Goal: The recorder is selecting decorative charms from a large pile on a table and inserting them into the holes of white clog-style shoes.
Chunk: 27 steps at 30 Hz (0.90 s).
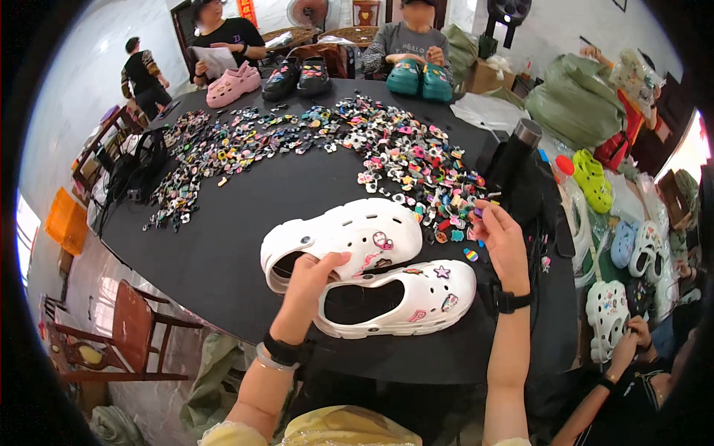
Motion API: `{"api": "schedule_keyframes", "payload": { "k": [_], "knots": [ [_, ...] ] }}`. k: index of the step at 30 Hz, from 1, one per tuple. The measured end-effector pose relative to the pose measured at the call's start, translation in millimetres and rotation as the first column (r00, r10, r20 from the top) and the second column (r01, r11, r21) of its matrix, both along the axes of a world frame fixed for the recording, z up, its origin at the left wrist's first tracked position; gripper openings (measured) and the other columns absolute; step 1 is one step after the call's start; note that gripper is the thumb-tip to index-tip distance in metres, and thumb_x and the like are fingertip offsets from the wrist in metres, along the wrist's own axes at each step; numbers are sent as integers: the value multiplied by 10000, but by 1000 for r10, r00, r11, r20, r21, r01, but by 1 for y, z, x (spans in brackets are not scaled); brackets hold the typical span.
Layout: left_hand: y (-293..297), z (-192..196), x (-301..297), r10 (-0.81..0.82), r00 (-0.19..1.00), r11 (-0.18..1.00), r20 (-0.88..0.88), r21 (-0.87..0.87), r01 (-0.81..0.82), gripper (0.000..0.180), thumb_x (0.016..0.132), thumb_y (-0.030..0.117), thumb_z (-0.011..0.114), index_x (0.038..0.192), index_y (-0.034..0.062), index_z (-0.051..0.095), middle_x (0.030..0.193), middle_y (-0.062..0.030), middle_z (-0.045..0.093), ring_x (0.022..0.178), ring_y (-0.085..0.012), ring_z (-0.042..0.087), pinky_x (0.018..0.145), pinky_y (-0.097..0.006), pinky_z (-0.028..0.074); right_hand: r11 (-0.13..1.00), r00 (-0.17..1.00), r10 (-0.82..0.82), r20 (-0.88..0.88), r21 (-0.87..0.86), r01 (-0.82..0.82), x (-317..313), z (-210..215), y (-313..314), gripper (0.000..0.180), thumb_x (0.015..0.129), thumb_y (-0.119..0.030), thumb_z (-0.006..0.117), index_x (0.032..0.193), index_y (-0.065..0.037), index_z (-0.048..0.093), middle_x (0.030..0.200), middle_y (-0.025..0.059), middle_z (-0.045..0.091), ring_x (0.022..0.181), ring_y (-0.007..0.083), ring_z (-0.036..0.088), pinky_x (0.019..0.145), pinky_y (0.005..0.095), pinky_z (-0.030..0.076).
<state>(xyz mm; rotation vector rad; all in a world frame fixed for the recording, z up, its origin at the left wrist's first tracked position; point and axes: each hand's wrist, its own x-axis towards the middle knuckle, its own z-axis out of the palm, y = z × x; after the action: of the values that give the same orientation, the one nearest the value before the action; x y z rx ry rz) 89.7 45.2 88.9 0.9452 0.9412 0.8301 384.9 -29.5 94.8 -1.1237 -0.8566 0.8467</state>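
Note:
Two white clogs lie side by side on the round black table [223, 245]. My left hand [309, 286] rests on the rim of the far white clog [349, 234], thumb over its opening. The near white clog [416, 293] carries a purple star and other small charms. My right hand [500, 241] hovers at the edge of the heap of colourful shoe charms [416, 167], fingers pinched on a small purple charm [478, 213]. A loose rainbow charm [471, 254] lies just left of that hand.
Across the table sit pink clogs [232, 84], black clogs [297, 76] and teal clogs [420, 78] in front of seated people. A black flask [517, 152] stands at the right edge. Another person's hand [632, 334] works on white clogs lower right. A wooden chair [126, 334] stands left.

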Motion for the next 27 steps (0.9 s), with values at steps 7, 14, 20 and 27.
{"api": "schedule_keyframes", "payload": {
  "k": [7, 14, 20, 27],
  "knots": [
    [-2, -9, -1, -89, 991, 990, 102, 121, 76, 265, 823, 90, 586, 1012, -95, 599, 963, -107, 636, 837, -136, 608, 739, -252, 483, 962, 875, 266, 405, -165, -216, -78, 59, -1, 153, 842, -43, 574, 982, -14, 628, 903, 50, 636, 730, 98, 573, 669, 239, 457],
    [-1, -17, -3, -138, 976, 977, 169, 187, 106, 299, 833, 69, 569, 1088, -87, 565, 1029, -115, 616, 877, -164, 618, 772, -276, 507, 914, 539, 394, 744, -258, -313, -119, 61, 37, 104, 781, -96, 640, 876, -63, 665, 798, 72, 537, 706, 184, 542, 653, 288, 444],
    [-4, -14, -6, -143, 976, 959, 162, 267, 96, 257, 846, 101, 562, 1035, -68, 604, 961, -54, 640, 853, -101, 578, 762, -243, 451, 882, 479, 449, 754, -286, -374, -130, 46, 58, 106, 763, -102, 642, 857, -56, 662, 787, 80, 556, 716, 188, 571, 666, 298, 460],
    [-4, -8, -10, -159, 987, 950, 27, 276, 146, 256, 839, 141, 585, 1011, -43, 630, 910, -53, 662, 817, -89, 582, 735, -244, 458, 895, 358, 439, 824, -363, -260, -135, 57, 64, 97, 732, -56, 681, 825, -39, 660, 759, 29, 533, 722, 123, 530, 650, 259, 425]
  ]
}}
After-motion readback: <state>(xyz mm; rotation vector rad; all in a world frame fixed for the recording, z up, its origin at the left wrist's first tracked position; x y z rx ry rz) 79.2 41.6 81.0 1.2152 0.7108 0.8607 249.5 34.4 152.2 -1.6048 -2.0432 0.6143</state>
